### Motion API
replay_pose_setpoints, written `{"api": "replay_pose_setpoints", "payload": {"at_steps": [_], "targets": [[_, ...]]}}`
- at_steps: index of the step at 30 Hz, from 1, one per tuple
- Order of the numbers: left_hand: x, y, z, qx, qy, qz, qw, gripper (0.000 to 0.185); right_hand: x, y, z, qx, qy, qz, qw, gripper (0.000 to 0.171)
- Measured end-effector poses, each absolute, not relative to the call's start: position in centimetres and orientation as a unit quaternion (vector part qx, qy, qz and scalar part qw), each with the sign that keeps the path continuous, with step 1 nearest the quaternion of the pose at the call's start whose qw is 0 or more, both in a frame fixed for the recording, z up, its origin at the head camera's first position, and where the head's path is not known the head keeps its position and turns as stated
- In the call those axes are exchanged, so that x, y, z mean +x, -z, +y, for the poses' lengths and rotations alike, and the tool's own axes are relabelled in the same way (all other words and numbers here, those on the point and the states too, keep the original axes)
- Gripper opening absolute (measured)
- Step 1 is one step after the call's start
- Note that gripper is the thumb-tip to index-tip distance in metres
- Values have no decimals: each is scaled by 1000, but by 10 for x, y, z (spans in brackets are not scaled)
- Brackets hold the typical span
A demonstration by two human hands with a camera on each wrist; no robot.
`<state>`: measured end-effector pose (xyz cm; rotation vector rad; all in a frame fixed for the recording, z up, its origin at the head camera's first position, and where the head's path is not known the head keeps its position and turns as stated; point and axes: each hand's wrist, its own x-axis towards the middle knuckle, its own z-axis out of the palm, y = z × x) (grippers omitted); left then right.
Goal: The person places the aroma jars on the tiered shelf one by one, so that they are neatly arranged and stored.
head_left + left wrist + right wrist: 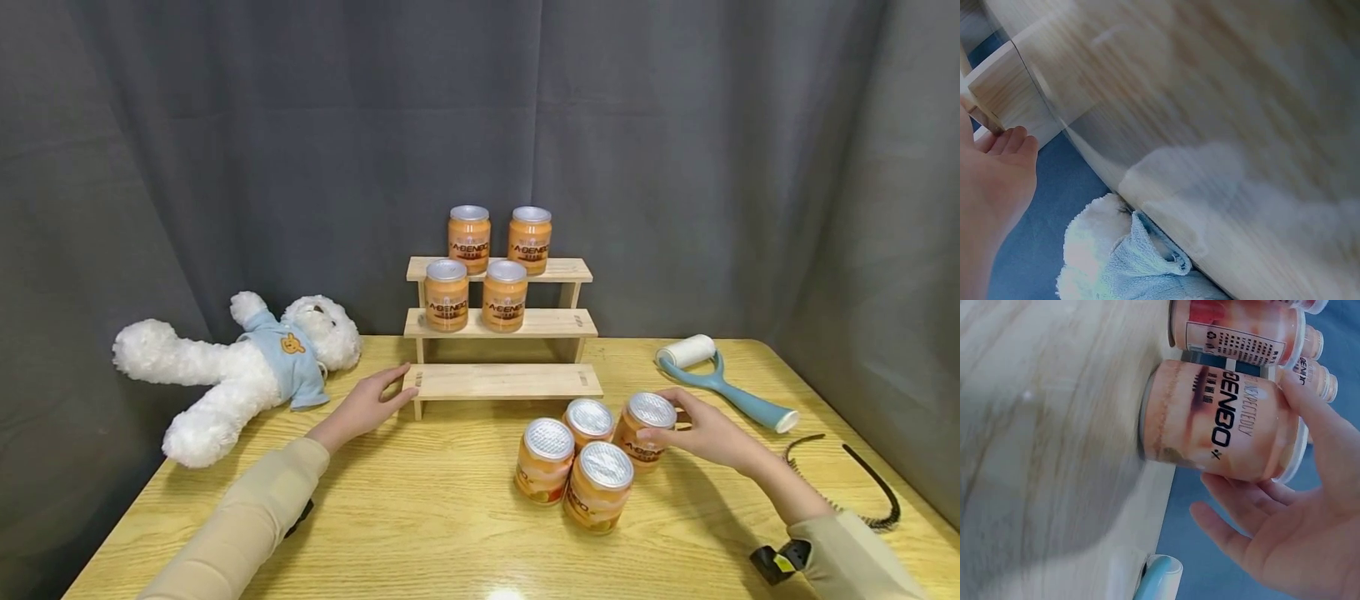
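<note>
A three-tier wooden stand (pixel 502 381) is in the middle of the head view. My left hand (pixel 369 406) grips the left end of its lowest plank, fingers bent at the plank's edge in the left wrist view. With thumb and fingers around its sides, my right hand (pixel 708 429) holds an orange can (pixel 643 442) with a silver lid. The right wrist view shows this can (pixel 1216 419) with its base at or close to the tabletop. Three like cans stand just left of it: one can (pixel 545 462), a second can (pixel 600 487) and a third can (pixel 588 419).
Two cans (pixel 469 237) stand on the top tier and two cans (pixel 447 296) on the middle tier. A white plush toy (pixel 255 367) in a blue shirt lies left. At right are a blue-handled lint roller (pixel 738 396) and a black headband (pixel 873 483). A grey curtain (pixel 480 125) hangs behind.
</note>
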<state>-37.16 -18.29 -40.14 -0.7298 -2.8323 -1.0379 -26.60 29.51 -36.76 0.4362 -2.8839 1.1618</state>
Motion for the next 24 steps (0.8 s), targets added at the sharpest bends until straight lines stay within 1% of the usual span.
{"api": "replay_pose_setpoints", "payload": {"at_steps": [5, 12, 19, 24], "targets": [[-371, 402, -182, -227, 343, -911, 10, 66, -268, 372, 290, 122, -384, -915, 6, 63], [-370, 401, -182, -231, 339, -912, 13, 65, -270, 373, 284, 109, -385, -916, 17, 64], [-374, 402, -182, -230, 338, -912, 14, 67, -270, 367, 280, 81, -344, -934, 56, 68], [-373, 402, -183, -228, 337, -914, 10, 67, -271, 359, 280, 74, -334, -938, 63, 71]]}}
